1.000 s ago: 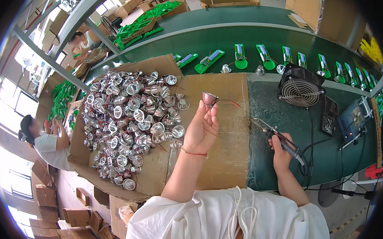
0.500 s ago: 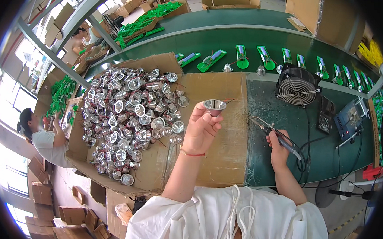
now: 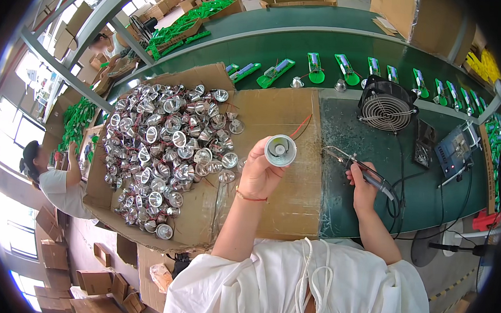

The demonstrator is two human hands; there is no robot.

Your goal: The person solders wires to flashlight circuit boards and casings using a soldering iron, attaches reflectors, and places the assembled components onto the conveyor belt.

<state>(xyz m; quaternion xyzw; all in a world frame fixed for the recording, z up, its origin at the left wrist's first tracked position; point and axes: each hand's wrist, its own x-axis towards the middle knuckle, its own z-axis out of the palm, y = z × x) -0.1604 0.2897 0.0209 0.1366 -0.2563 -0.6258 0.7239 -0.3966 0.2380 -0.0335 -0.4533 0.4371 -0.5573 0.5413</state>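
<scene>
My left hand (image 3: 259,178) grips a silvery lamp reflector cup (image 3: 280,151) by its edge, above the cardboard sheet. The cup's round face, with a small ring at its middle, is turned toward me, and a red wire and a dark wire stick out past it. In my right hand (image 3: 363,188) is a soldering iron (image 3: 377,183), held by its handle; its thin metal tip points left toward the cup, apart from it. A large heap of similar reflector cups (image 3: 173,136) fills the cardboard box (image 3: 206,76) to the left of my left hand.
A cardboard sheet (image 3: 287,214) covers the bench beside a green mat (image 3: 363,144). A black fan (image 3: 388,104) and a soldering station (image 3: 455,151) stand right. Green lamp housings (image 3: 315,72) line the conveyor behind. Two people work at left, one a person in a light shirt (image 3: 62,187).
My left hand has turned the reflector cup from side-on until its round face points toward me. The iron's tip has shifted slightly left. The whole view has also shifted a little.
</scene>
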